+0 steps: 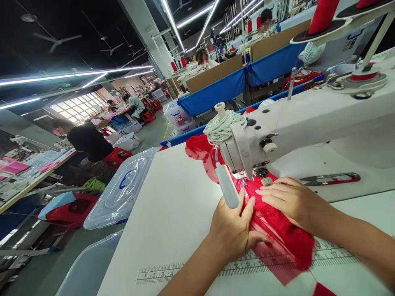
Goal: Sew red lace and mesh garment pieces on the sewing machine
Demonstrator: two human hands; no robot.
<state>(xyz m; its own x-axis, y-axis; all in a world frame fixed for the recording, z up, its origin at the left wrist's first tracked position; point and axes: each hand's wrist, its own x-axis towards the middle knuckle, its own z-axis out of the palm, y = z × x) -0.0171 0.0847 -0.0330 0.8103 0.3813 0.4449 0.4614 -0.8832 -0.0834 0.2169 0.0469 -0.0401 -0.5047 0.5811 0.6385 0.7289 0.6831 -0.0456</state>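
Note:
Red lace and sheer fabric (285, 226) lies under the needle area of a white sewing machine (311, 119) and trails over the table toward me. My left hand (230, 228) rests on the fabric's left side just in front of the presser foot (245, 182), fingers stretched and thumb spread. Across the lace on the right, my right hand (291, 201) lies flat with its fingers extended. A small grey lamp (227, 187) on a bendable neck hangs over my left fingers. More sheer red fabric (197, 148) spreads behind the needle.
Thread snips (331, 179) lie on the machine bed. A printed ruler (160, 273) runs along the white tabletop (148, 230). Lidded clear bins (123, 187) stand left of it. Red thread cones (322, 16) sit above right. Other people work at machines farther off.

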